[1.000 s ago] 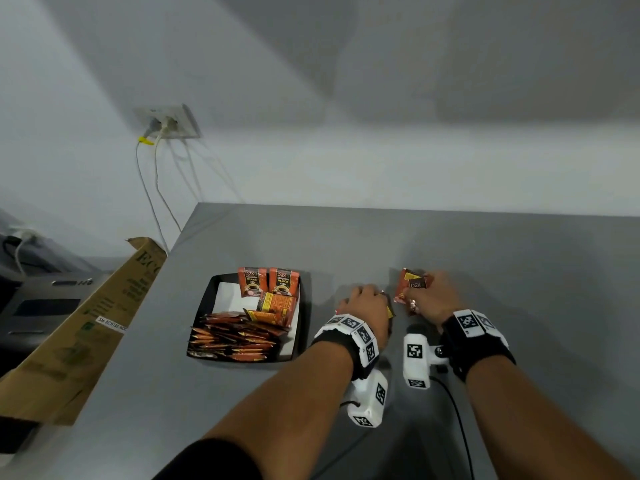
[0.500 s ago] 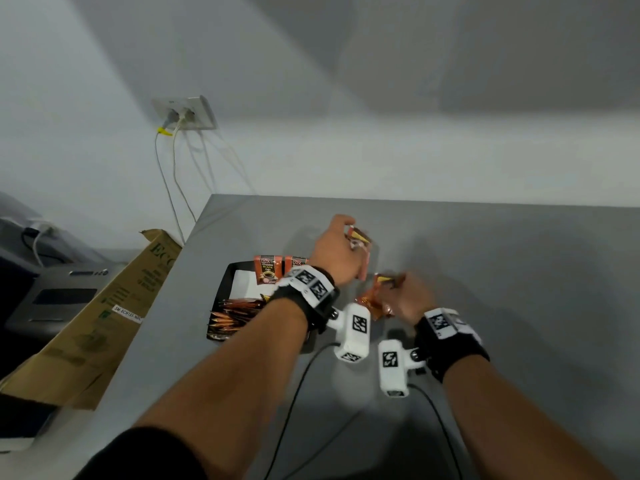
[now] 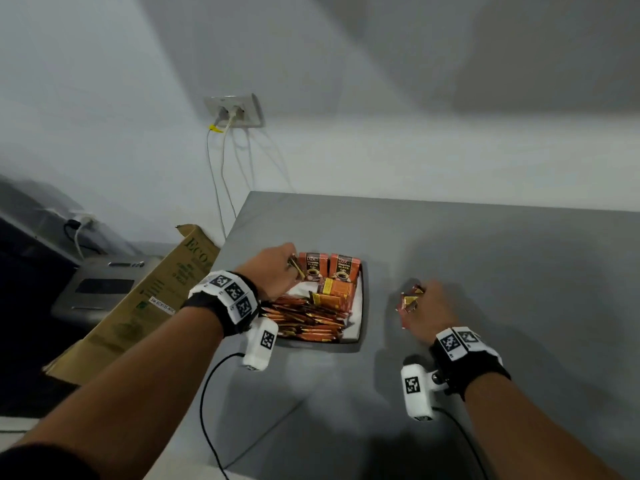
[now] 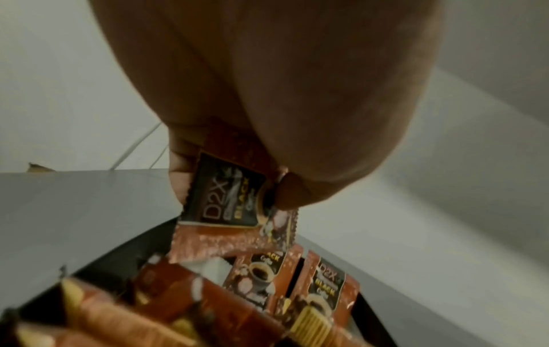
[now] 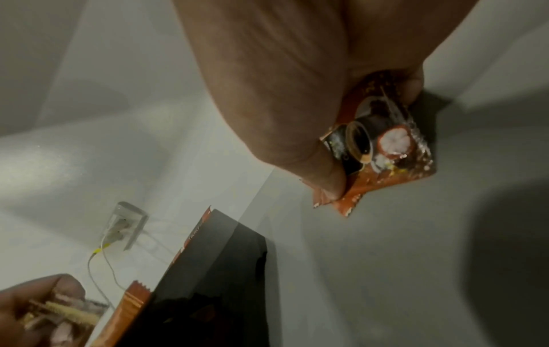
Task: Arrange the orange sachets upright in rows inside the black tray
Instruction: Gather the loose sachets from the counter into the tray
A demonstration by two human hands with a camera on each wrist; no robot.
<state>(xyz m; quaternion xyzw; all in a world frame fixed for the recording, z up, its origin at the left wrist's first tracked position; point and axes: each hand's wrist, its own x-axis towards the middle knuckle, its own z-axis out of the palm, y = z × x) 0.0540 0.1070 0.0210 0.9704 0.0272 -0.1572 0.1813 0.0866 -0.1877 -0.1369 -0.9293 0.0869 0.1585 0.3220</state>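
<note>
Two orange foil coffee sachets (image 3: 327,268) stand upright at the far wall of the shallow black rectangular tray (image 3: 363,306) on the grey tabletop (image 3: 485,271). More orange sachets (image 3: 304,318) lie flat in its near part. Over the tray's far-left corner, the left hand (image 3: 272,271) pinches one orange sachet (image 4: 234,211) between thumb and fingers. Right of the tray, the right hand (image 3: 431,311) grips several orange sachets (image 5: 383,143), fingers clamped on them.

A black wrist strap (image 3: 221,308) ringed with white blocks bearing black square markers wraps each bare forearm; below each hangs a white camera pod (image 3: 260,344), also marked, trailing a black cable (image 3: 204,410). A dark sleeve (image 3: 38,462) shows near left.
</note>
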